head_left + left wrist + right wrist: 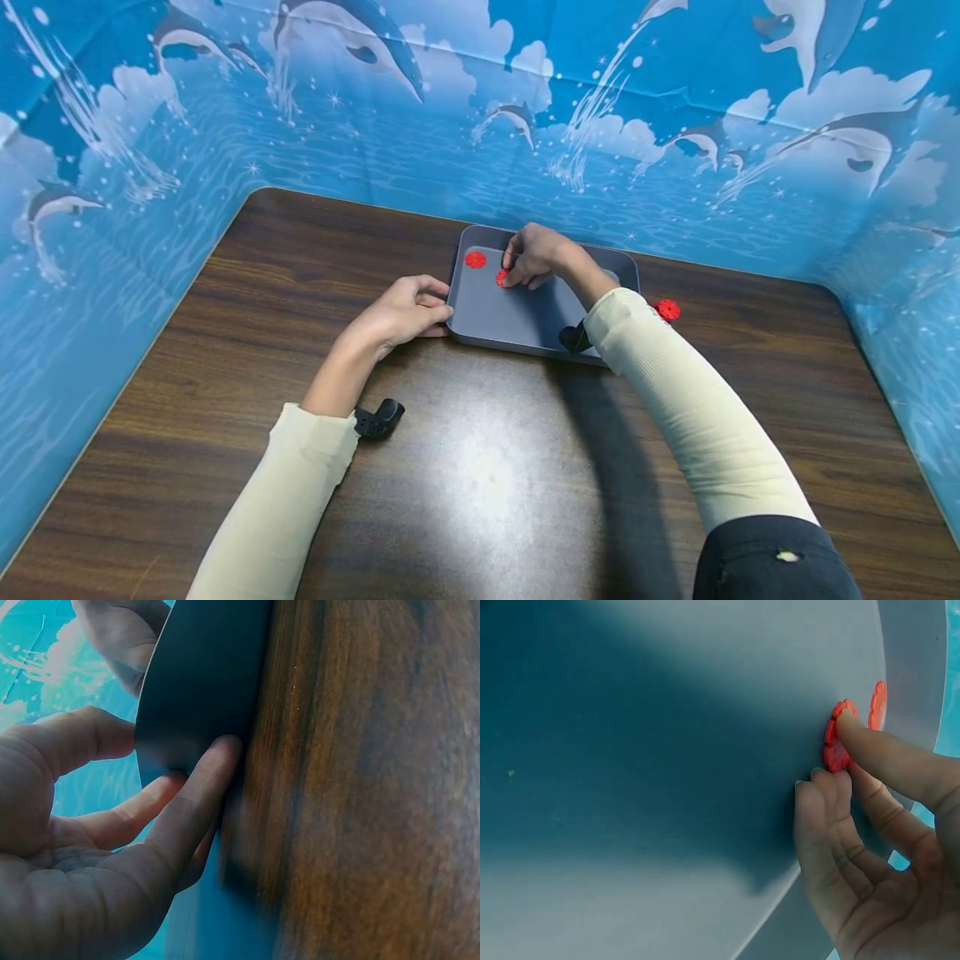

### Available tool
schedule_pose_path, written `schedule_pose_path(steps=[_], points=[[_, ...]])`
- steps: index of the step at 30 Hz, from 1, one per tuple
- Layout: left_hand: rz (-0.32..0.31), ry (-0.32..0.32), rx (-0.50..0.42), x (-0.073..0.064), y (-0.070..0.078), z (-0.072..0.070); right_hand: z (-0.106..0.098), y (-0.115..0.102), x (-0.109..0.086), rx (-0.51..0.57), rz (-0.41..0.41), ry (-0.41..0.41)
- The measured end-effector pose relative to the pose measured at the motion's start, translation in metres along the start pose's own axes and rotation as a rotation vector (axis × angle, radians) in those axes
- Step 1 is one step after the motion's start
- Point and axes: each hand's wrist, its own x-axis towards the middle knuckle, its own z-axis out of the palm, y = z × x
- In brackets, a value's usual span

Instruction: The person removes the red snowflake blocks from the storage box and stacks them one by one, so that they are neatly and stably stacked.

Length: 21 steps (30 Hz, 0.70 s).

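A shallow grey baking tray [510,321] lies toward the far side of the table. My left hand [411,310] is at its left end, and in the left wrist view the fingertips [222,750] touch the outer wall and rim. Over the tray, my right hand [536,254] pinches a small red disc [832,746] with a scalloped edge between thumb and fingers, close over the tray floor. Another red disc [476,260] lies flat in the tray's far left corner. A third red piece [667,310] is on the table to the right of the tray, beside the sleeve.
The wooden table [225,333] has a dark grain and a bright glare spot near its middle. Blue dolphin-print cloth [450,125] hangs along the back and sides. A pale round shape [612,275] shows in the tray behind the right wrist.
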Motion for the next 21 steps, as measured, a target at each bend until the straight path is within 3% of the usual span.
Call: schedule_pose_path(steps=[21], points=[[0.0, 0.001, -0.013, 0.001, -0.001, 0.0, -0.006, 0.02, -0.005, 0.236, -0.063, -0.03]])
